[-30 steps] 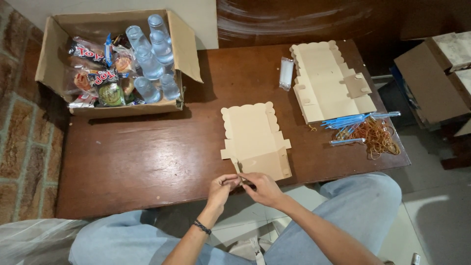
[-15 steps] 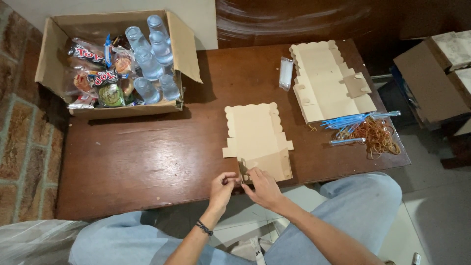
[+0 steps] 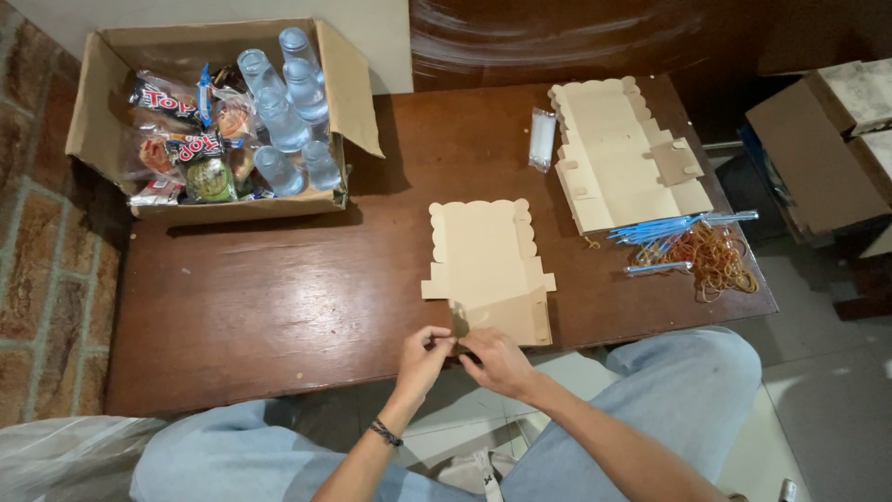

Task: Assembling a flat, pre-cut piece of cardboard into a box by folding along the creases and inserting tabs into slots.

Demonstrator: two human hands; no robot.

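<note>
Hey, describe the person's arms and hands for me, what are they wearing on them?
Both forearms are bare, with no sleeves in view and no gloves. The left hand has a thin dark braided band around its wrist. The right hand shows no band or watch, and no rings can be made out on either hand at this size. Light blue jeans cover the legs below.

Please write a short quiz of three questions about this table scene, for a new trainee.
1. True or false: both hands are at the near edge of the flat cardboard cutout.
2. What lies right of the cutout, by the blue straws? A) rubber bands B) scissors C) tape
3. What clear items stand in the open carton?

Key
1. True: the left hand and the right hand meet there.
2. A: rubber bands.
3. Water cups, beside snack packets.
</note>
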